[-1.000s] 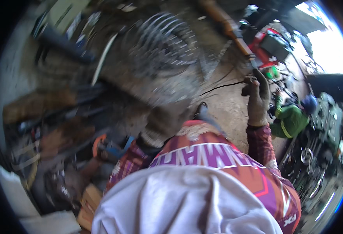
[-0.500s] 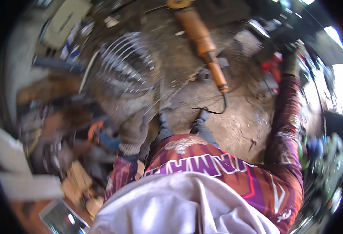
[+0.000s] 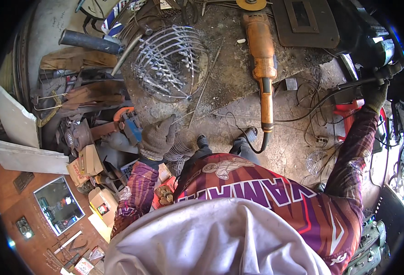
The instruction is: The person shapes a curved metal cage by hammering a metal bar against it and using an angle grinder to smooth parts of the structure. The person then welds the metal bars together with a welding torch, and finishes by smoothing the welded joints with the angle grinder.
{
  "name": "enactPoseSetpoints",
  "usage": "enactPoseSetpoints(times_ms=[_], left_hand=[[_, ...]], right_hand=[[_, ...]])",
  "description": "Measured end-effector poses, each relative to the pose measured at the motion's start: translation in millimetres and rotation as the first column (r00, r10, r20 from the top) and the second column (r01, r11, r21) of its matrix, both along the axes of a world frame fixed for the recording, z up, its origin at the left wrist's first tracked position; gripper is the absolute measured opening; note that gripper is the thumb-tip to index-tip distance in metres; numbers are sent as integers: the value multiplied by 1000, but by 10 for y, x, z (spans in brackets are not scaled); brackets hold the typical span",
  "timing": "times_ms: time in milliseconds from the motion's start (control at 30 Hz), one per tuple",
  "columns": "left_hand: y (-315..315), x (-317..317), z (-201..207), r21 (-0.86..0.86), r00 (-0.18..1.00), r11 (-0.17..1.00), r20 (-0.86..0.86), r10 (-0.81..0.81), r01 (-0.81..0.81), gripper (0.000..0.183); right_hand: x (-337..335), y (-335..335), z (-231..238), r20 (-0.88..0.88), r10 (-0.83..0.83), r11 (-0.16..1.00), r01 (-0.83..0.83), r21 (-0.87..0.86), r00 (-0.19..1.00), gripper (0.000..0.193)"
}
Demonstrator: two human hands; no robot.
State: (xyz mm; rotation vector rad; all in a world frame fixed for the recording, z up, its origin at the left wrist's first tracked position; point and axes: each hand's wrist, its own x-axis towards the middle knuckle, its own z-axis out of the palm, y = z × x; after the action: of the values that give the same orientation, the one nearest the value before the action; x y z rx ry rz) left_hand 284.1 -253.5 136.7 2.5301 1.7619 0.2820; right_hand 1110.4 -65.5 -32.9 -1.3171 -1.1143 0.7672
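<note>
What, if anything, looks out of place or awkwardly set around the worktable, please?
The orange angle grinder stands out: its rear handle juts past the edge of the worktable, with the cord trailing from its end, so it might be easily knocked.

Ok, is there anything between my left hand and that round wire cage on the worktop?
Nothing visible stands in the way: between your left hand and the wire cage there's just a strip of dark worktop. The long thin rod lies along the cage's right side, not across that gap.
</note>
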Motion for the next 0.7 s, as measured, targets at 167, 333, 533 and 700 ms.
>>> enactPoseSetpoints(times_ms=[167, 333, 533, 700], left_hand=[[85, -108, -176, 66, 997, 996, 39, -62, 60, 29], [-11, -117, -99, 40, 999, 999, 19, -29, 28, 30], [45, -39, -51, 33, 998, 999, 59, 3, -5, 26], [2, -95, 35, -61, 998, 998, 54, 16, -12, 27]], right_hand=[[497, -41, -83, 688, -98, 989, 150, -16, 719, 57], [115, 58, 220, -236, 200, 980, -197, 37, 951, 49], [334, -489, 1257, 923, -326, 917, 304, 258, 202, 53], [-744, -1363, 1598, 860, -502, 772, 404, 491, -86, 59]])
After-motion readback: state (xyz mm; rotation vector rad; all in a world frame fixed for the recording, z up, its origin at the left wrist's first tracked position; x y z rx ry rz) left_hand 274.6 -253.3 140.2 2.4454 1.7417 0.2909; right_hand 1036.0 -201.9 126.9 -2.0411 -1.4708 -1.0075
